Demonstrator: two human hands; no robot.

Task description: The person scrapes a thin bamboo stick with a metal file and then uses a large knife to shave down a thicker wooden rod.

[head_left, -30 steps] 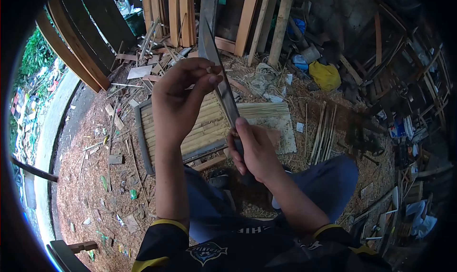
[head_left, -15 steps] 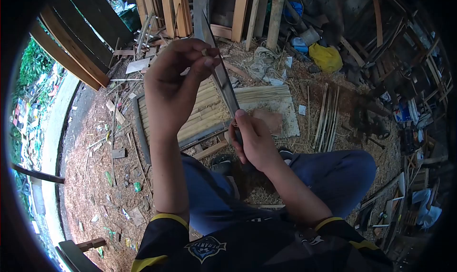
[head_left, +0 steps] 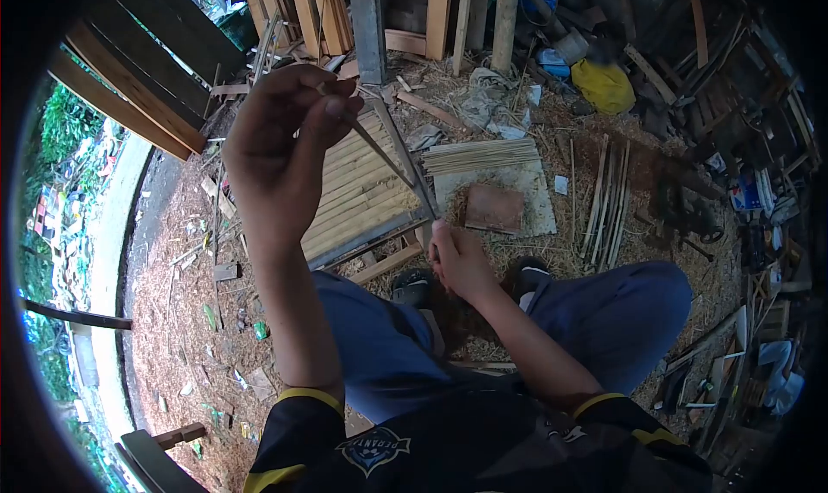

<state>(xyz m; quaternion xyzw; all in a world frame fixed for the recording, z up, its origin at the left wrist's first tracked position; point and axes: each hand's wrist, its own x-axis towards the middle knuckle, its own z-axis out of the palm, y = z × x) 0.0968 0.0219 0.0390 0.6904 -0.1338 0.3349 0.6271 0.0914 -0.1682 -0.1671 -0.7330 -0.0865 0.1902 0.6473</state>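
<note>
My left hand [head_left: 280,144] is raised at centre left, its thumb and fingers pinched on the upper end of a thin strip [head_left: 377,146]. The strip slants down to the right, towards my other hand. Lower down, my right hand [head_left: 461,264] is closed around the handle of a long knife [head_left: 423,193], whose blade points up and away beside the strip. Behind them, a slatted bamboo panel [head_left: 345,204] lies on the floor. A reddish-brown block [head_left: 494,208] rests on a pale sheet [head_left: 539,201], with a bundle of thin strips [head_left: 479,156] at its far edge.
More strips [head_left: 608,201] lie on the shaving-covered floor to the right. Upright planks [head_left: 437,14] stand at the back, near a yellow sack [head_left: 603,86]. Scrap wood is piled along the right side. Shoes [head_left: 414,286] show below the panel.
My left hand has moved left and the strip now shows below it. The knife blade has dropped lower and appears shorter. My right hand is slightly lower. The view has shifted a little.
</note>
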